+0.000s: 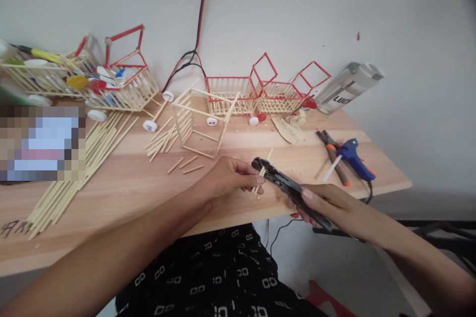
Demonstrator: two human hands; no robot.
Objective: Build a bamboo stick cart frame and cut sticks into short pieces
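Observation:
My left hand [230, 178] pinches a couple of short wooden sticks [262, 172] between thumb and fingers, above the table's front part. Wrapped around the handles of dark metal pliers [288, 187] is my right hand [320, 200]. The pliers' head is at the sticks, right beside my left fingertips; whether the jaws touch them I cannot tell. Behind my left hand stands an open box frame of glued sticks [203, 138]. Several short cut sticks [193, 168] lie left of that hand, with a loose pile of sticks [163, 137] beyond them.
Long sticks [85, 168] lie at the left near a blurred-out patch. Small stick carts with red trim [230, 96] line the wall, and two fuller carts [130, 91] hold caps. On the right are a blue glue gun [355, 158], orange-handled pliers [332, 158] and a leaning bag [349, 86].

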